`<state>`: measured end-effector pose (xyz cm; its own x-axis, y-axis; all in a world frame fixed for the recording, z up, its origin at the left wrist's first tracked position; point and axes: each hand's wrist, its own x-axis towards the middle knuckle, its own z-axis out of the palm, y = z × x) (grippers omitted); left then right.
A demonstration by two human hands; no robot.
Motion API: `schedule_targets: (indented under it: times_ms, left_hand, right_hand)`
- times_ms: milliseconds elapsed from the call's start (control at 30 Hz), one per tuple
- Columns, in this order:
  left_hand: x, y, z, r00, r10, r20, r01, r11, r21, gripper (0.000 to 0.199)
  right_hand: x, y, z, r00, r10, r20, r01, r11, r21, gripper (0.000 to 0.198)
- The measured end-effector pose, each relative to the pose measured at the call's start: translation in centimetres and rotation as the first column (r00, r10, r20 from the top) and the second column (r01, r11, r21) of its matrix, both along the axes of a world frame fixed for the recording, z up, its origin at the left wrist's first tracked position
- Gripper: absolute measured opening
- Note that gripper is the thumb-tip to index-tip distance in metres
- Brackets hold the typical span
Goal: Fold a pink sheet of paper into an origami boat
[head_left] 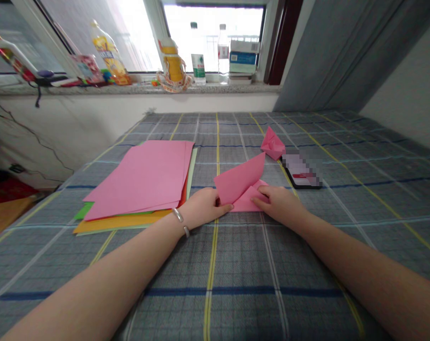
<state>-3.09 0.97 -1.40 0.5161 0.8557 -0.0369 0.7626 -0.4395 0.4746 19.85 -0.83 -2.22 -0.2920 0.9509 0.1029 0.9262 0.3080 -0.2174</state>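
A partly folded sheet of pink paper point(240, 179) lies in front of me, one large flap standing up at a slant. My left hand point(205, 207), with a silver bracelet at the wrist, grips the paper's left corner, its thumb on top near the lower edge. On the right side, my right hand point(279, 202) pinches the folded layers between thumb and fingers. Just beyond the paper sits a small folded pink paper shape point(272, 143), touching or nearly touching a phone point(302, 171) with a blurred screen.
A stack of coloured paper point(143, 177), pink on top with orange and green below, lies to the left. Everything rests on a grey checked cloth point(186, 284). Bottles, a yellow cup point(173, 66) and boxes point(243, 58) line the windowsill point(215, 88) behind.
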Motion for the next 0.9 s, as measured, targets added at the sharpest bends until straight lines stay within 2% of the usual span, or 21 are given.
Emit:
schedule_targets:
  times_ms: [200,300,433,667,900]
  left_hand:
    - [0.0,0.0,-0.2,0.999,0.009,0.048,-0.009,1.000,0.010,0.024]
    - [-0.1,0.0,-0.3,1.000,-0.010,0.027,0.010,1.000,0.021,0.023]
    - [-0.1,0.0,-0.5,0.999,-0.033,-0.007,0.034,0.998,0.046,0.021]
    - [0.4,0.7,-1.2,0.998,-0.046,0.031,0.037,0.970,0.240,0.016]
    - [0.8,1.0,-1.7,0.999,-0.019,-0.038,0.030,0.955,0.295,0.026]
  right_hand:
    - [-0.3,-0.1,0.0,0.997,-0.052,0.063,0.050,0.998,0.033,0.028]
    - [-0.3,-0.1,0.0,0.993,-0.091,0.071,0.089,0.996,0.030,0.030]
    - [-0.3,-0.1,-0.1,0.996,-0.080,0.051,0.078,0.996,0.036,0.030]
    - [0.0,0.6,0.1,0.991,-0.123,-0.049,0.125,0.991,0.042,0.033]
    - [0.1,1.0,-0.4,0.987,-0.157,0.030,0.156,0.987,0.038,0.034]
